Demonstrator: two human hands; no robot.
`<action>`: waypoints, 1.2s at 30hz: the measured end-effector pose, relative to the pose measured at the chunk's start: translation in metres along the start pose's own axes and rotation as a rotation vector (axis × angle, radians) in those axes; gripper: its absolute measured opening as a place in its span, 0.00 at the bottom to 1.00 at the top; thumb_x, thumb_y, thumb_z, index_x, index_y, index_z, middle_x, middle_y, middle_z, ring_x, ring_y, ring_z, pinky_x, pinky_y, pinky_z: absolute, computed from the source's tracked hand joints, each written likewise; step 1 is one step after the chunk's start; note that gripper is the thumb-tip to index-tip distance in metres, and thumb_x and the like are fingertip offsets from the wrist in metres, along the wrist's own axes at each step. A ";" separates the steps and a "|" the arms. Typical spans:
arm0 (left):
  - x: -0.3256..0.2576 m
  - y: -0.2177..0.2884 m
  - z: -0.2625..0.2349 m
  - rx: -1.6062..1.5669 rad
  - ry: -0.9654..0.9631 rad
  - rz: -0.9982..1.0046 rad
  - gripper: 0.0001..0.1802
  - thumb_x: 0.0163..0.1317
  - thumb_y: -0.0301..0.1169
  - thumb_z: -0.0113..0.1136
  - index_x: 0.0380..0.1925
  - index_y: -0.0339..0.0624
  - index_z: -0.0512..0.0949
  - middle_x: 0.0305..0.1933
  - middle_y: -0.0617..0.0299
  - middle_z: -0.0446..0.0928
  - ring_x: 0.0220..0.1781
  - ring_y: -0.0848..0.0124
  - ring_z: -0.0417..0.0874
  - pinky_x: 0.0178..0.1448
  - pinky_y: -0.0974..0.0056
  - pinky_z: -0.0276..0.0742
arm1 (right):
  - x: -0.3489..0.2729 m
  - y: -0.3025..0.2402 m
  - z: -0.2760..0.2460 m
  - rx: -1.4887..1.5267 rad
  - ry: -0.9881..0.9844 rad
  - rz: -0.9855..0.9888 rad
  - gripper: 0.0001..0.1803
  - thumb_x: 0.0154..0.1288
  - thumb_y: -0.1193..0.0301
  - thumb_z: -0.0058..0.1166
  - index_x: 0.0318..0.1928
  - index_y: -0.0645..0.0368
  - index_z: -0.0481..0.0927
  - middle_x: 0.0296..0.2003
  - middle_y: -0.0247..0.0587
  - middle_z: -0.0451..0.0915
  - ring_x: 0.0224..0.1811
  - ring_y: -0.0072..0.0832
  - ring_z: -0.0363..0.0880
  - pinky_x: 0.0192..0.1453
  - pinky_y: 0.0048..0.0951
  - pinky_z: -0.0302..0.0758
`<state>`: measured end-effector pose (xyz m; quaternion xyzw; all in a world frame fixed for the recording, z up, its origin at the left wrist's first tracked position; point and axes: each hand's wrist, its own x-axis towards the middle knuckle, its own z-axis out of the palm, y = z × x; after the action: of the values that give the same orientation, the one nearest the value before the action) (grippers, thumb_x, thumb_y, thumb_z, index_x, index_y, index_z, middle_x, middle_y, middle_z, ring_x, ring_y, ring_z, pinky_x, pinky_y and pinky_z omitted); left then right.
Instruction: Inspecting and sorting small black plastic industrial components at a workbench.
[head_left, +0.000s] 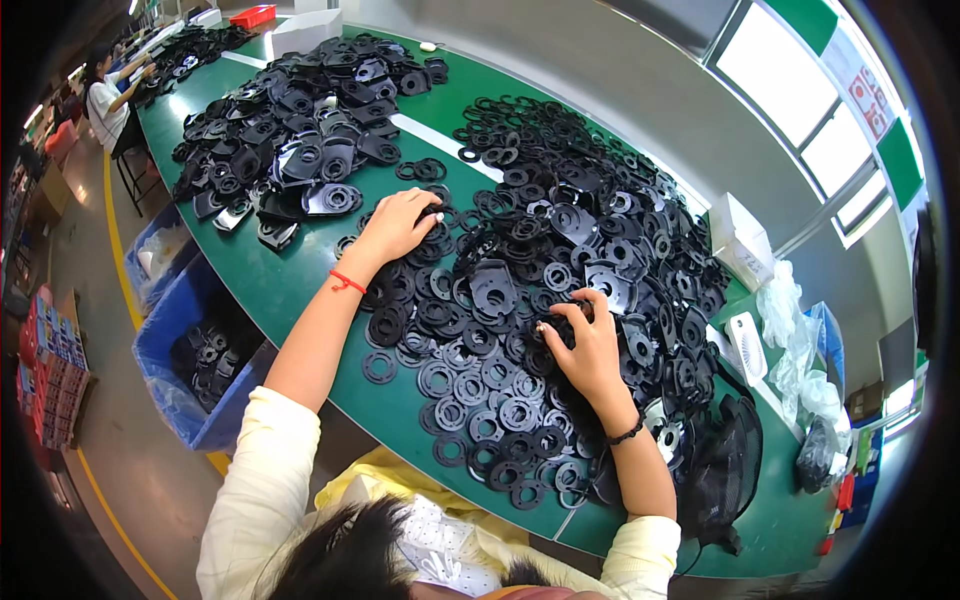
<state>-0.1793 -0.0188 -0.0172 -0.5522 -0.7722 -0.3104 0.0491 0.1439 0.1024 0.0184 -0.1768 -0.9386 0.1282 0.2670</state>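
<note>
Loose flat black plastic rings point(467, 387) are spread across the near part of the green table point(345, 385). My left hand point(398, 222), a red string on its wrist, lies at the left edge of the heap with its fingers curled together; what they hold is hidden. Deeper in the ring heap, my right hand point(585, 345), with a dark band at its wrist, is bent around black parts, thumb and fingertips close together. I cannot make out which piece is between them. Beside it lies a black plate with a round hole point(608, 288).
A second heap of black plates point(300, 135) covers the table's far left. Blue bins point(190, 350) stand below the left edge. At the right are a black mesh bag point(725, 450), a white fan-like device point(745, 348) and a white box point(740, 238). A person point(108, 100) sits far left.
</note>
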 end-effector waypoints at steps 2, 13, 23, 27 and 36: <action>0.001 0.002 0.004 -0.090 0.020 0.069 0.16 0.59 0.35 0.57 0.47 0.44 0.73 0.45 0.58 0.75 0.53 0.57 0.73 0.56 0.57 0.67 | 0.002 -0.003 -0.002 -0.003 -0.005 0.007 0.18 0.53 0.62 0.63 0.43 0.55 0.78 0.50 0.43 0.68 0.44 0.38 0.70 0.49 0.38 0.67; -0.003 0.019 0.007 0.108 -0.028 -0.030 0.18 0.61 0.37 0.57 0.49 0.43 0.73 0.47 0.55 0.70 0.51 0.57 0.70 0.57 0.56 0.66 | 0.003 -0.022 0.004 -0.249 -0.195 -0.380 0.31 0.59 0.55 0.55 0.62 0.45 0.68 0.65 0.34 0.63 0.65 0.35 0.58 0.66 0.46 0.50; -0.001 0.017 0.004 -0.004 -0.006 -0.054 0.15 0.57 0.38 0.60 0.37 0.42 0.70 0.45 0.55 0.72 0.52 0.55 0.71 0.56 0.55 0.65 | 0.005 -0.018 0.006 -0.106 -0.284 -0.315 0.24 0.59 0.61 0.55 0.54 0.55 0.70 0.61 0.36 0.66 0.64 0.35 0.61 0.65 0.47 0.53; 0.002 0.020 0.000 -0.068 0.052 0.021 0.16 0.53 0.36 0.64 0.37 0.42 0.70 0.38 0.56 0.74 0.46 0.56 0.74 0.52 0.57 0.68 | 0.005 -0.017 0.008 -0.081 -0.211 -0.337 0.23 0.57 0.65 0.57 0.54 0.54 0.70 0.54 0.36 0.71 0.59 0.34 0.65 0.63 0.45 0.55; 0.006 0.070 -0.011 -0.870 0.107 -0.019 0.11 0.64 0.27 0.52 0.42 0.35 0.63 0.39 0.53 0.80 0.36 0.74 0.80 0.42 0.68 0.76 | 0.006 -0.015 0.003 -0.060 -0.086 -0.346 0.20 0.52 0.74 0.60 0.49 0.55 0.75 0.39 0.36 0.73 0.44 0.33 0.71 0.57 0.40 0.59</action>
<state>-0.1230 -0.0056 0.0235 -0.4973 -0.5712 -0.6353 -0.1508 0.1337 0.0909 0.0235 -0.0147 -0.9690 0.0599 0.2392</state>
